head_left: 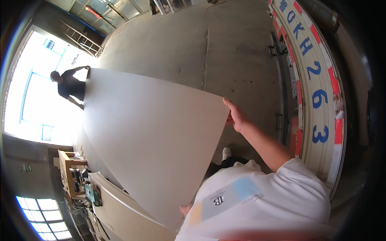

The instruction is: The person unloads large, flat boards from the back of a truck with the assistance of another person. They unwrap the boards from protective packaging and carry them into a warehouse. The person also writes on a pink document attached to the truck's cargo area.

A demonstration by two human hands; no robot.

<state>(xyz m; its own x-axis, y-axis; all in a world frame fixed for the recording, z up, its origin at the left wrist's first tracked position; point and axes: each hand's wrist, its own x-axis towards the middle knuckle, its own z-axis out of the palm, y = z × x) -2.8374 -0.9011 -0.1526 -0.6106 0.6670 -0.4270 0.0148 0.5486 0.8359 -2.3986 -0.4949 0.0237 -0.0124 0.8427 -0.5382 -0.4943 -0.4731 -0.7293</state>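
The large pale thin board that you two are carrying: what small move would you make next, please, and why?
Probably lower it level: the large pale thin board is held tilted by the right hand, left hand and another person, above stacked boards.

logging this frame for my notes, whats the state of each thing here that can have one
large pale board: lifted off the ground, tilted, carried by two people
right hand: closed on the board's near upper corner
left hand: at the board's near lower corner, mostly hidden, grip unclear
other person: at the far end, holding the board's far corner
stacked boards: lying flat below the carried one
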